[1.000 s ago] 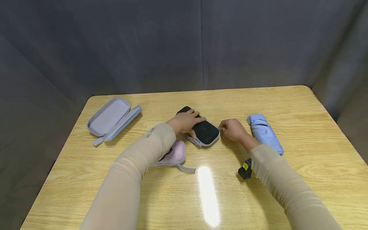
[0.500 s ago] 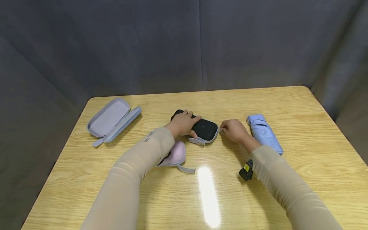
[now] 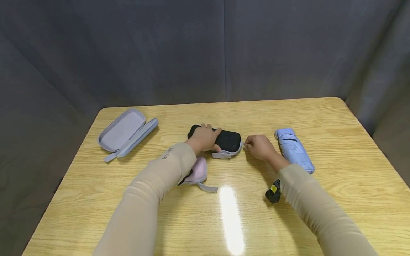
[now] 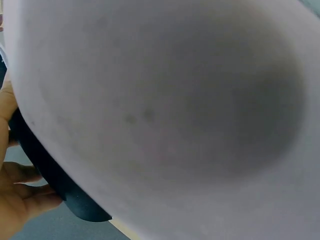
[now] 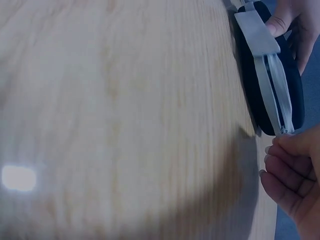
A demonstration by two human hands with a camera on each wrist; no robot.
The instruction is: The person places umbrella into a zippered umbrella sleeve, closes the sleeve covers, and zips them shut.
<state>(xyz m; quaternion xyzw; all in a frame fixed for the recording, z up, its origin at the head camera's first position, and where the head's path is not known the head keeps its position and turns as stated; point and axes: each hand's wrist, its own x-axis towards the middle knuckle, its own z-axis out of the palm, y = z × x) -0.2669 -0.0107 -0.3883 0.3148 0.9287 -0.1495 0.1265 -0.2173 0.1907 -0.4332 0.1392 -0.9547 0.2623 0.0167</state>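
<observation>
A black zip case [image 3: 229, 141] with a grey zipper edge lies at the middle of the table. My left hand [image 3: 205, 138] lies over its left part and grips it, thumb on the near side. In the left wrist view, the fingers [image 4: 42, 200] hold the dark case [image 4: 50, 170], while a pale surface close to the lens hides the rest. My right hand [image 3: 260, 146] pinches the zipper pull [image 5: 284, 131] at the case's right end. Between the grey tab [image 5: 257, 32] and the slider, the zipper tapes stand slightly apart in the right wrist view.
A pink case [image 3: 199, 170] with a grey strap lies below the left wrist, partly hidden by the sleeve. An opened light-blue case [image 3: 123, 131] stands at the back left. To the right lies a folded blue umbrella [image 3: 294, 149]. Dark curtains [image 3: 205, 53] hang behind the table [image 3: 288, 110].
The black case has turned to lie more sideways, its left end shifting left and towards me. My left hand moved with it; my right hand stays at the zipper pull.
</observation>
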